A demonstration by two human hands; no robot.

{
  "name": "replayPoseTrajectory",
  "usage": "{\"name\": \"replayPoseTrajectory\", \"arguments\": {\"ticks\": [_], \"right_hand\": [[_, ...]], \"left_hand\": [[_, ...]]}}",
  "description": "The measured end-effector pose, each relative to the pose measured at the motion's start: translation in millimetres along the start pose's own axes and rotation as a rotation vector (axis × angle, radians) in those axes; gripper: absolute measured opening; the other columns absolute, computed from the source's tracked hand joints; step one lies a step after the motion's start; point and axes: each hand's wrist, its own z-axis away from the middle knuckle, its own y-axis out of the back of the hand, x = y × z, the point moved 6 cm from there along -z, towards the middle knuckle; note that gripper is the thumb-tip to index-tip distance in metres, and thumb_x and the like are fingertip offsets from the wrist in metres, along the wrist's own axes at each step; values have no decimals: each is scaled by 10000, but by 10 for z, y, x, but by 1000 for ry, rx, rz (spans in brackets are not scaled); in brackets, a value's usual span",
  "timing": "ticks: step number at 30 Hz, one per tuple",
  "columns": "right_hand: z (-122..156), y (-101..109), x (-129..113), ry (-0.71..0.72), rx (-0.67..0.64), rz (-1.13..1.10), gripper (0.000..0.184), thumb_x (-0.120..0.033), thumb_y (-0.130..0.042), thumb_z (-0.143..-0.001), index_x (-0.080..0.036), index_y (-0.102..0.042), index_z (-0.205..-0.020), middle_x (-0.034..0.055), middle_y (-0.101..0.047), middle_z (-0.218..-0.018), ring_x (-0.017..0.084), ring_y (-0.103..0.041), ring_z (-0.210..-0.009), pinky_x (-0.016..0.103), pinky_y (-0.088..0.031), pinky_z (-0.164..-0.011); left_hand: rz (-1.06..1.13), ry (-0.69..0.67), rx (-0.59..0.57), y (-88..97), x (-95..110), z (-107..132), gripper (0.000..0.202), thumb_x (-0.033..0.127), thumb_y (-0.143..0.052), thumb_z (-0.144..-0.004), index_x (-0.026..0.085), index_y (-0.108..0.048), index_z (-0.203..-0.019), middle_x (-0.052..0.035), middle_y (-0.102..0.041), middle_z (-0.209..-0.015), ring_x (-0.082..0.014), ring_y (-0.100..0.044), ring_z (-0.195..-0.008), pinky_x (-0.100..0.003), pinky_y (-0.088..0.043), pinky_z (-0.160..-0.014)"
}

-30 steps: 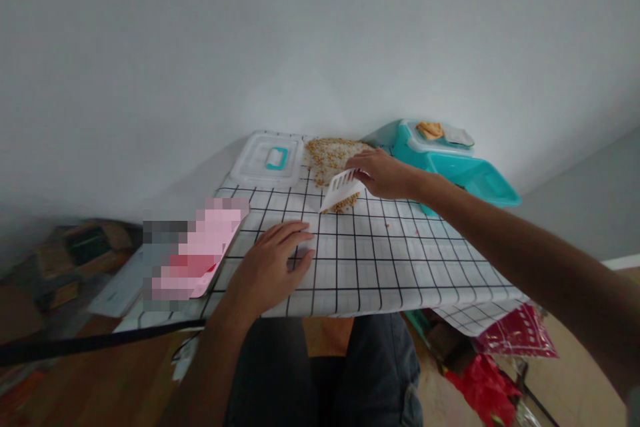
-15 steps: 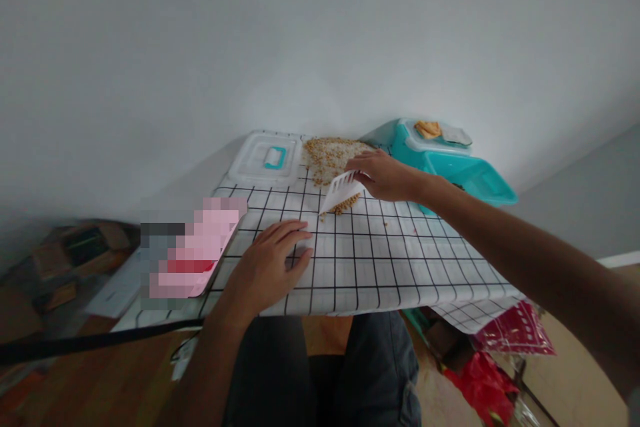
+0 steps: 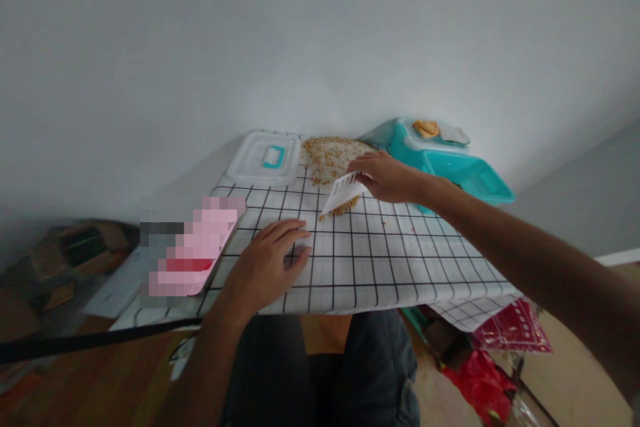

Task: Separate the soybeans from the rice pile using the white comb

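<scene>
My right hand (image 3: 383,175) grips a white slotted scraper (image 3: 341,191), held tilted with its lower edge at the tablecloth. Beside that edge lies a small heap of yellowish, bean-like grains (image 3: 349,206), partly hidden by the scraper. Behind it, a wider spread of pale and yellow grains (image 3: 333,155) covers the cloth near the wall. My left hand (image 3: 273,260) rests on the checked tablecloth (image 3: 340,273) at the left, fingers apart and holding nothing.
A clear lid with a teal handle (image 3: 264,159) lies at the back left. An open teal box (image 3: 475,177) stands at the right, before a lidded teal box (image 3: 407,143) bearing an orange cloth (image 3: 426,128). A pink, partly pixelated item (image 3: 210,233) sits on the left edge.
The scraper has shifted very slightly and its slotted face is turned a little more toward me. My left hand stays in place on the cloth.
</scene>
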Motion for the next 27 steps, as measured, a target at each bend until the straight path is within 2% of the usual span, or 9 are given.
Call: {"name": "replayPoseTrajectory", "arguments": {"ticks": [10, 27], "right_hand": [[49, -3, 19, -3, 0, -3, 236, -146, -421, -946, -202, -622, -1056, 76, -691, -1052, 230, -588, -1030, 361, -352, -880], [175, 50, -95, 23, -3, -3, 245, -131, -421, -951, -188, -632, -1063, 69, -686, -1022, 202, -582, -980, 343, -344, -863]], "left_hand": [[-1, -1, -4, 1, -11, 13, 256, 318, -557, -937, 252, -631, -1173, -42, -604, -1342, -228, -530, -1278, -449, -402, -1151], [-3, 6, -8, -7, -2, 3, 255, 335, -558, -937, 251, -640, -1163, -46, -605, -1341, -234, -535, -1274, -449, -404, -1146]]}}
